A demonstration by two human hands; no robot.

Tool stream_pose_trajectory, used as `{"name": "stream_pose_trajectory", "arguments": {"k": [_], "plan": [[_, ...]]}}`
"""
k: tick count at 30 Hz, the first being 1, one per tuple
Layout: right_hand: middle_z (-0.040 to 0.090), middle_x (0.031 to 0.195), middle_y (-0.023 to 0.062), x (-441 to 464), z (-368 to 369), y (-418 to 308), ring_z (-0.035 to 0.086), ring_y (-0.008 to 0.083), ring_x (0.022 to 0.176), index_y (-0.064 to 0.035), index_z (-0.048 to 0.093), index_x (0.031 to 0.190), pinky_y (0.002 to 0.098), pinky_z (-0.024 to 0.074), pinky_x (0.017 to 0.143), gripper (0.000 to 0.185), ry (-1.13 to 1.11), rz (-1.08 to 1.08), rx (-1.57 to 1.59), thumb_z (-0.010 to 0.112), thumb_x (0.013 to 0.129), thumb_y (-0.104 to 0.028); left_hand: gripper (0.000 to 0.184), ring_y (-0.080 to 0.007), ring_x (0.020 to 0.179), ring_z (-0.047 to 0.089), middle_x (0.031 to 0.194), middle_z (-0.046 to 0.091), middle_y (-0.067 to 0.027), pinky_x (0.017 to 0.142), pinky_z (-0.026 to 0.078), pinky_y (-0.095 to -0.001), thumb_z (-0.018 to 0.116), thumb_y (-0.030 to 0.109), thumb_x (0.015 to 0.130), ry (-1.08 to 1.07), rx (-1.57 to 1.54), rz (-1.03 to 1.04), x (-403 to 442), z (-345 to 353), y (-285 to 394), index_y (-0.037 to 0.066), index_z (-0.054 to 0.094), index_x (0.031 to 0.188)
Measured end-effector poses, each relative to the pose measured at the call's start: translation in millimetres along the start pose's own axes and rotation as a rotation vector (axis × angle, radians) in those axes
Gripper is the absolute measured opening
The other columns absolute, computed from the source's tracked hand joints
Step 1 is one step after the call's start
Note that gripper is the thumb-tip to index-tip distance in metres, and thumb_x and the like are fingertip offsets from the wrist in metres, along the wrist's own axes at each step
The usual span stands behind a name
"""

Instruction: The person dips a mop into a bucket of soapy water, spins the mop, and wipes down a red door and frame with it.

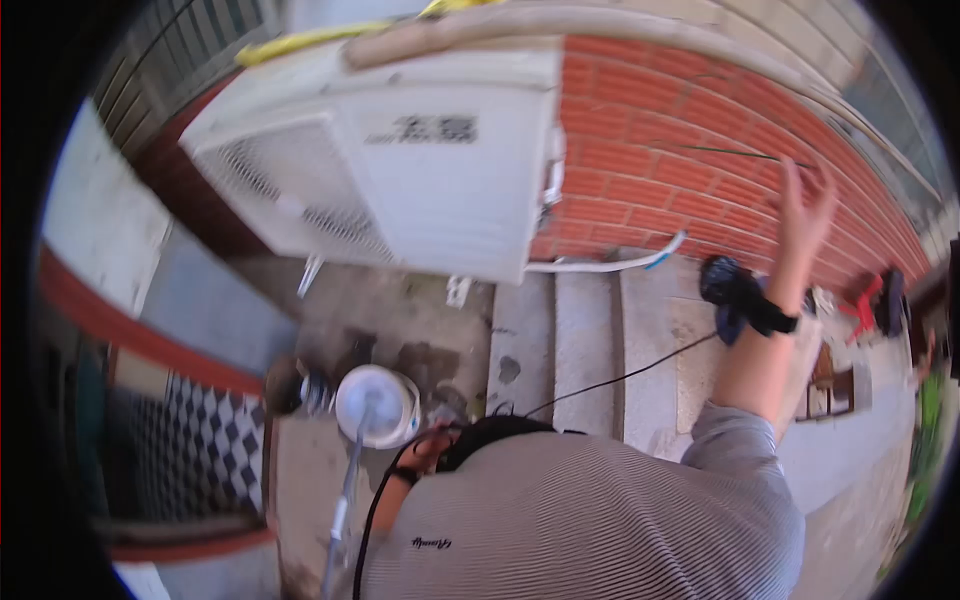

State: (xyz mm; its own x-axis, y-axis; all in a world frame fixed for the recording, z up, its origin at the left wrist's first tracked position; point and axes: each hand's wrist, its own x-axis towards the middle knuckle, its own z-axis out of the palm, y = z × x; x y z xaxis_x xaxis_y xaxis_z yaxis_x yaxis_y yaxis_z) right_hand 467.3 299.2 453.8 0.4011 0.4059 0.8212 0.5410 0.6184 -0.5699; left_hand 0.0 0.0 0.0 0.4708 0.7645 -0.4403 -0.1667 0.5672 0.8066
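Observation:
My right hand (806,208) is raised at the right, in front of the red brick wall (640,150). Its fingers are curled, and a thin green stem-like strand (735,152) runs leftward from the fingertips. A black band circles that wrist. Low by my waist is my left hand (428,455), partly hidden by my shirt and a black cable (375,510); what its fingers do is unclear. Close to it stands a white bucket (408,408), with a long pole (345,490) leaning into it.
A white air-conditioner outdoor unit (450,190) juts out ahead, below a thick pale pole (600,22). Concrete steps (585,345) lie under it, with a white pipe (610,265) above them. A black bag (722,280) and red item (862,308) sit rightward. A checkered surface (215,440) shows left.

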Motion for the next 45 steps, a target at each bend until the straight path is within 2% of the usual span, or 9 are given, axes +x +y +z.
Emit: {"name": "stream_pose_trajectory", "arguments": {"k": [4,5,7,9,15,27,33,39,45], "plan": [[0.053,0.104,0.0140,-9,-21,14,0.057,0.0204,0.083,0.0029,0.044,0.119,0.0299,0.0489,0.071,0.067,0.060,-0.365,-0.530,0.078,0.070,-0.027,0.058,-0.0190,0.110,0.050,0.119,0.053,-0.0121,0.092,0.039,-0.0300,0.051,0.046,0.087,0.187,-0.194,0.209,-22,45,50,0.007,0.044,0.129],[0.054,0.095,0.0123,-26,-21,5,0.058,0.0182,0.078,0.0033,0.041,0.120,0.0270,0.0502,0.062,0.067,0.102,-0.327,-0.469,0.078,0.070,-0.022,0.055,-0.0140,0.104,0.053,0.117,0.055,-0.0080,0.083,0.043,-0.0260,0.049,0.049,0.087,0.324,-0.109,0.019,-26,49,62,0.011,0.047,0.128],[0.053,0.083,0.0099,-54,-22,3,0.056,0.0150,0.068,0.0026,0.036,0.123,0.0232,0.0496,0.051,0.064,0.093,-0.313,-0.260,0.073,0.073,-0.010,0.050,-0.0112,0.092,0.055,0.107,0.058,-0.0032,0.077,0.043,-0.0256,0.053,0.042,0.087,0.402,-0.466,-0.063,-33,47,61,0.012,0.047,0.126],[0.050,0.077,0.0086,-75,-23,17,0.051,0.0126,0.060,0.0005,0.030,0.127,0.0212,0.0458,0.045,0.057,-0.017,-0.339,0.033,0.062,0.080,0.003,0.048,-0.0117,0.087,0.057,0.107,0.059,-0.0026,0.077,0.043,-0.0252,0.051,0.046,0.087,0.477,-0.420,-0.074,-45,58,67,0.014,0.051,0.124],[0.051,0.093,0.0109,-163,32,3,0.048,0.0102,0.060,-0.0026,0.025,0.131,0.0191,0.0402,0.046,0.053,-0.543,-0.167,0.376,0.050,0.085,0.007,0.052,-0.0139,0.095,0.054,0.110,0.058,-0.0026,0.079,0.044,-0.0304,0.044,0.051,0.089,0.627,-0.590,-0.060,-76,64,4,0.014,0.049,0.125],[0.051,0.100,0.0095,-260,144,-57,0.047,0.0067,0.059,-0.0031,0.029,0.131,0.0175,0.0393,0.049,0.049,-0.927,0.085,0.659,0.050,0.087,0.001,0.054,-0.0181,0.101,0.053,0.119,0.054,-0.0081,0.078,0.042,-0.0330,0.041,0.052,0.089,1.285,-1.043,-0.074,-160,187,-123,0.016,0.043,0.129],[0.050,0.102,0.0075,-310,161,-111,0.047,0.0057,0.060,-0.0023,0.030,0.132,0.0179,0.0397,0.051,0.049,-1.060,0.157,0.762,0.050,0.087,0.000,0.051,-0.0248,0.104,0.053,0.117,0.053,-0.0130,0.083,0.045,-0.0391,0.056,0.041,0.085,1.516,-1.401,0.083,-230,235,-188,0.014,0.041,0.126],[0.050,0.100,0.0061,-363,151,-141,0.043,0.0040,0.057,-0.0029,0.033,0.132,0.0168,0.0388,0.055,0.048,-1.074,0.106,0.681,0.051,0.087,-0.002,0.073,-0.0300,0.099,0.052,0.115,0.047,-0.0172,0.080,0.047,-0.0423,0.068,0.046,0.074,2.045,-1.519,0.110,-348,186,-290,0.012,0.034,0.129],[0.051,0.090,0.0003,-479,117,-225,0.044,0.0024,0.062,-0.0062,0.037,0.132,0.0168,0.0378,0.053,0.052,-1.105,0.188,0.669,0.053,0.084,0.001,0.090,-0.0318,0.102,0.045,0.132,0.030,-0.0127,0.087,0.039,-0.0491,0.073,0.050,0.067,2.152,-1.401,0.426,-479,87,-364,0.016,0.028,0.136]]}}
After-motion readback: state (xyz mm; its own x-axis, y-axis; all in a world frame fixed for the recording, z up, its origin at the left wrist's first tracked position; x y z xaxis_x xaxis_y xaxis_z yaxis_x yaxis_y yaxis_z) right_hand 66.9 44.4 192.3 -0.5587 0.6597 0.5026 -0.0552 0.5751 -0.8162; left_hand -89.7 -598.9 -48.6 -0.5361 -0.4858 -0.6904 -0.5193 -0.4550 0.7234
